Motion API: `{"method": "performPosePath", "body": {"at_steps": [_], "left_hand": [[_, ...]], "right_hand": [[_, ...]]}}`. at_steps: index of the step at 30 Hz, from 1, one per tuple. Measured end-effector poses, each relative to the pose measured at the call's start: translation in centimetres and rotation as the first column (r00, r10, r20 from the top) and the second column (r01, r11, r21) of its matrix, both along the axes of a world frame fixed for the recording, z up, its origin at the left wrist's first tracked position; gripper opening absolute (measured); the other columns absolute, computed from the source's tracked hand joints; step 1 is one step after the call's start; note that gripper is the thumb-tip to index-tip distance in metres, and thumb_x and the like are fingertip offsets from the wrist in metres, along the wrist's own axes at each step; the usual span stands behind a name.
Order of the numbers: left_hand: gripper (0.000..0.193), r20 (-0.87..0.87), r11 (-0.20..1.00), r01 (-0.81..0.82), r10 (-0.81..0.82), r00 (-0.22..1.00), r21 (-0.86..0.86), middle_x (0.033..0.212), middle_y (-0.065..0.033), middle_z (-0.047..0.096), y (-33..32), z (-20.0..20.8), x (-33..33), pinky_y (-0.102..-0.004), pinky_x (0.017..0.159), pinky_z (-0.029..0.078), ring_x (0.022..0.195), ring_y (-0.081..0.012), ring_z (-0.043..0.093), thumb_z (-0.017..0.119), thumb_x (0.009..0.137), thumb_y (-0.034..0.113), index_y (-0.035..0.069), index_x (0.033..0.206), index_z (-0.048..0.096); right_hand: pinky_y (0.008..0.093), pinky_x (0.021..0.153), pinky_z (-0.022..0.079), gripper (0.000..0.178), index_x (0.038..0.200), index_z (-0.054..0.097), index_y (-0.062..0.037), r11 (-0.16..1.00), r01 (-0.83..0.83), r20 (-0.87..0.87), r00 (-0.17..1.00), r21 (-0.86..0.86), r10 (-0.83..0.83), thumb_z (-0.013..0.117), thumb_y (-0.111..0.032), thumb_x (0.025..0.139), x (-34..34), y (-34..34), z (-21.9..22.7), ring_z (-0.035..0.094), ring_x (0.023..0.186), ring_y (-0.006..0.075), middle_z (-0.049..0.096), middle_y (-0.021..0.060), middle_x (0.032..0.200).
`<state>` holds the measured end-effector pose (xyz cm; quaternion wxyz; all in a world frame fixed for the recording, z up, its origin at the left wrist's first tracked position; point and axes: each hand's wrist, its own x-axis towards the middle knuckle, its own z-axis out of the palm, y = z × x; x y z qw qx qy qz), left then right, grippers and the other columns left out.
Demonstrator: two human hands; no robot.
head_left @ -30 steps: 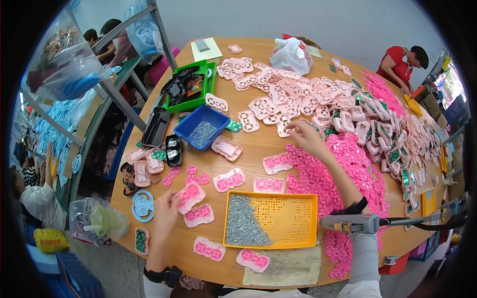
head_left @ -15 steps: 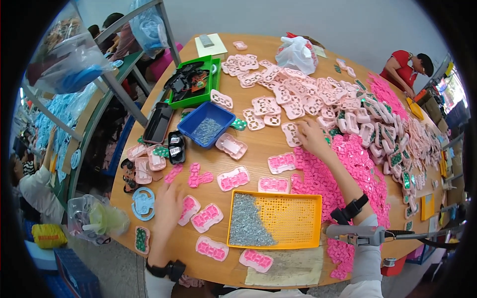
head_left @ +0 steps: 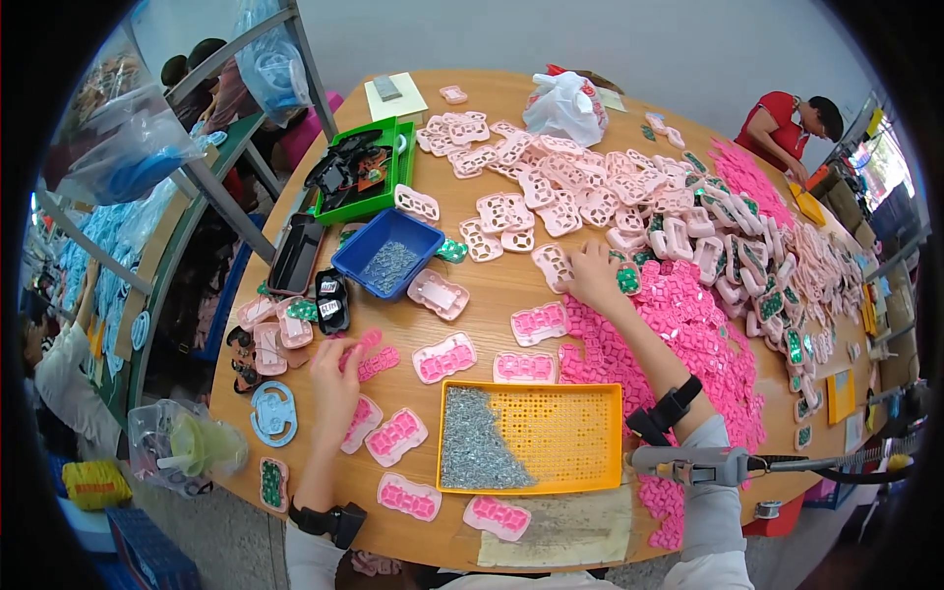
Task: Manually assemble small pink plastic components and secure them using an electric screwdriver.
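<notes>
The two hands are positioned well apart over the wooden table point(head_left: 489, 307). The fingertips of the left hand point(head_left: 335, 383) are placed at a small group of bright pink inserts point(head_left: 378, 363), left of centre; whether one is gripped cannot be told. The fingers of the right hand point(head_left: 596, 279) are bent downward at the right edge of a pale pink shell point(head_left: 551, 265); a firm grip cannot be confirmed.

Near the left hand, a shell fitted with a pink insert point(head_left: 396, 437) is laid flat, and similar fitted shells are spread around it. Between the forearms, a yellow tray point(head_left: 575, 433) is set, its left portion covered by small metal parts point(head_left: 480, 447). Beside the right forearm, a grey tool point(head_left: 688, 464) is located. A heap of bright pink inserts point(head_left: 678, 339) is spread beneath the right forearm.

Farther out, a blue bin point(head_left: 421, 228) is stocked with small metal parts. Behind it, black parts point(head_left: 344, 169) are contained in a green tray point(head_left: 401, 162). Pale shells point(head_left: 590, 177) are piled across the far side, and a white plastic bag point(head_left: 567, 110) is placed behind them.
</notes>
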<state>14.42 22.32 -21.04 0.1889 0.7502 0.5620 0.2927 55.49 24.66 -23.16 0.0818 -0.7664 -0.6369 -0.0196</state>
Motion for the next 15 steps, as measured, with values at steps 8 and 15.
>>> {"method": "performPosePath", "body": {"at_steps": [8,15], "left_hand": [[0.025,0.535,0.973,0.182,-0.08,0.841,-0.139,0.086,-0.0072,0.067,-0.1,4.1,7.2,-0.0237,0.047,0.046,0.066,-0.0112,0.064,0.055,0.09,0.005,0.001,0.115,0.058],[0.046,-0.068,0.696,0.498,-0.547,0.835,0.518,0.101,-0.0103,0.067,-0.3,5.7,13.7,-0.0314,0.064,0.054,0.081,-0.0233,0.067,0.059,0.069,-0.005,0.006,0.113,0.064]], "right_hand": [[0.0382,0.072,0.052,0.039,0.115,0.051,-0.0076,0.963,-0.243,-0.468,0.841,0.12,0.271,0.062,0.001,0.078,-2.4,-0.6,1.2,0.064,0.08,0.0309,0.064,0.0169,0.093],[0.0248,0.071,0.057,0.03,0.123,0.053,-0.0032,0.87,-0.447,-0.962,0.257,-0.208,-0.097,0.049,-0.01,0.095,-3.8,-4.5,8.6,0.06,0.082,0.0085,0.059,0.0045,0.093]]}}
